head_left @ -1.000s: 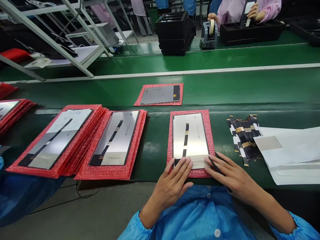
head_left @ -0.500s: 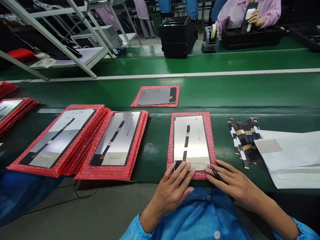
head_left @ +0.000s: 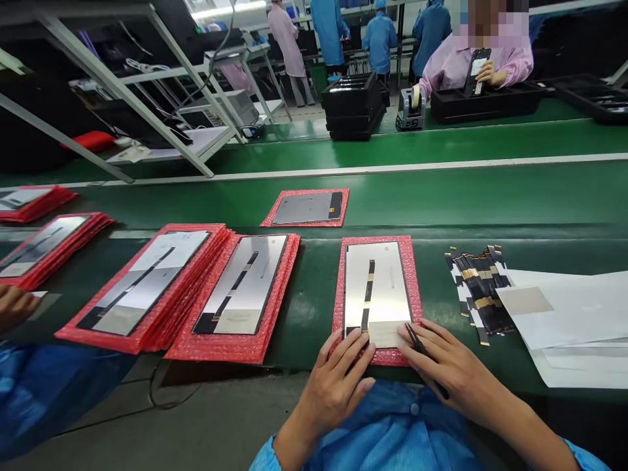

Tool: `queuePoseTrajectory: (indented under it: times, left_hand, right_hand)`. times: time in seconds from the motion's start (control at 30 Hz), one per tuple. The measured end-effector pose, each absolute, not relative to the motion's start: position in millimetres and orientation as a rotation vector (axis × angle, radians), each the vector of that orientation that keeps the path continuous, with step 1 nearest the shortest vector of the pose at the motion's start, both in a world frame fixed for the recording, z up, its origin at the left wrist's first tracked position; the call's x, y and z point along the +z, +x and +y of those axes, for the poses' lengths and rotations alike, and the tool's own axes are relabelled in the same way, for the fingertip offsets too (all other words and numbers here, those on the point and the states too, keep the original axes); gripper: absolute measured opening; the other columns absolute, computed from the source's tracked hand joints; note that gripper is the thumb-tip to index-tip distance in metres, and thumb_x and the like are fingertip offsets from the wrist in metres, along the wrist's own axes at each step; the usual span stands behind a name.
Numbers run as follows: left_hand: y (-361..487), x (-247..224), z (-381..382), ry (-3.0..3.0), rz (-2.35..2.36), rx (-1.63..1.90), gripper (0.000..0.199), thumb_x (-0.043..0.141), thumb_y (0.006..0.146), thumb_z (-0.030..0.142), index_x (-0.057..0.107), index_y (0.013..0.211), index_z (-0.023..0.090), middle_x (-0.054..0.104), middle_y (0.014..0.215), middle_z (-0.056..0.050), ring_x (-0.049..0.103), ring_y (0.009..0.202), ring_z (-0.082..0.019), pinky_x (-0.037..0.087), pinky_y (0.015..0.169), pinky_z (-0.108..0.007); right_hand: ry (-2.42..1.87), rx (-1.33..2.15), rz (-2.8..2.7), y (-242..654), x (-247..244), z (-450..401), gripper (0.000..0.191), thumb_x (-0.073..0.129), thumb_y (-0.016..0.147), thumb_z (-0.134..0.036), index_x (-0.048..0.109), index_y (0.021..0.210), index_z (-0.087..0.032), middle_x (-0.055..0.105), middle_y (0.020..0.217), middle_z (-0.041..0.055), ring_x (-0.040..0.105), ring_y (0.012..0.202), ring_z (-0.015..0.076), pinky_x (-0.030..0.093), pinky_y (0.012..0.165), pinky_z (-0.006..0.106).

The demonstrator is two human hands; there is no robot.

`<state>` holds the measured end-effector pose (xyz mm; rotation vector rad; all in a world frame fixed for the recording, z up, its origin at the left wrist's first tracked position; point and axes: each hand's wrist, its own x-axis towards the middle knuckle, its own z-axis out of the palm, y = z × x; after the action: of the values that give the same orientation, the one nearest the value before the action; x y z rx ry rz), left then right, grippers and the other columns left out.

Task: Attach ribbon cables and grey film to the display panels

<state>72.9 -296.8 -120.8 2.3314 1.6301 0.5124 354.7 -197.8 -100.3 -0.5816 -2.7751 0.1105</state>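
Note:
A silver display panel [head_left: 390,294] lies on red bubble wrap [head_left: 416,288] at the bench's front edge. Along its left half runs a dark flex cable [head_left: 369,288]. My left hand [head_left: 336,369] rests on the panel's lower left corner with its fingers spread, near the cable's lower end, which the fingertips partly cover. Black tweezers [head_left: 419,343] are held in my right hand [head_left: 454,366], whose fingertips touch the panel's lower right corner. To the right of that hand lies a pile of loose flex cables [head_left: 483,291].
White paper sheets [head_left: 583,320] lie at the right. Several stacks of panels on red bubble wrap [head_left: 279,288] stand to the left; another wrapped panel [head_left: 307,208] lies farther back. A co-worker's hand [head_left: 17,307] shows at the left edge. Across the bench are a tape dispenser [head_left: 411,108] and a person in pink.
The view has tilted up and swung slightly left. A co-worker's hand now shows at the left edge. Both my hands stay on the panel's lower corners, with the tweezers still in my right.

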Motion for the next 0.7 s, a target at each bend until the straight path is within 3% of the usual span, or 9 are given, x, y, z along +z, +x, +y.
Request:
queuePoseTrajectory:
  times: [0.2,0.3,0.4,0.53,0.7]
  left_hand:
    - [69,-117,-292,2.438,1.683,0.5,0.063,0.05,0.096,0.049,0.018,0.151,0.051,0.05,0.149,0.012,0.054,0.137,-0.028,0.046,0.115,-0.056]
    - [64,-116,-273,2.222,1.979,0.673,0.044,0.047,0.097,0.046,0.037,0.139,0.053,0.061,0.136,0.01,0.056,0.132,-0.027,0.049,0.109,-0.053]
    - [56,-114,-242,1.905,2.324,0.803,0.022,0.047,0.096,0.047,0.054,0.116,0.043,0.064,0.123,-0.001,0.059,0.123,-0.03,0.05,0.099,-0.054]
    - [47,-111,-209,1.73,2.429,0.784,0.018,0.049,0.092,0.049,0.053,0.093,0.031,0.061,0.103,-0.005,0.06,0.105,-0.029,0.051,0.09,-0.052]
    - [48,-115,-200,1.747,2.433,0.715,0.013,0.05,0.09,0.037,0.049,0.081,0.027,0.059,0.093,-0.007,0.058,0.093,-0.027,0.048,0.084,-0.048]
  right_hand:
    - [-0.805,0.089,-2.568,352,-114,-196,0.055,0.051,0.094,-0.025,0.042,0.148,-0.029,0.055,0.148,-0.0015,0.058,0.134,0.0251,0.045,0.116,0.048]
    - [-0.804,0.101,-2.495,354,-118,-197,0.056,0.052,0.094,-0.03,0.04,0.149,-0.033,0.054,0.148,-0.0059,0.06,0.133,0.0249,0.048,0.115,0.043]
    - [-0.755,0.112,-2.491,351,-121,-197,0.055,0.053,0.094,-0.034,0.04,0.147,-0.04,0.058,0.144,-0.011,0.064,0.129,0.023,0.05,0.112,0.039]
    - [-0.694,0.085,-2.483,347,-126,-198,0.059,0.057,0.091,-0.032,0.042,0.148,-0.035,0.06,0.143,-0.0072,0.065,0.127,0.0255,0.054,0.108,0.039]
    - [-0.591,-0.024,-2.483,341,-134,-198,0.055,0.059,0.089,-0.034,0.048,0.143,-0.037,0.064,0.138,-0.0076,0.068,0.123,0.0245,0.058,0.104,0.04]
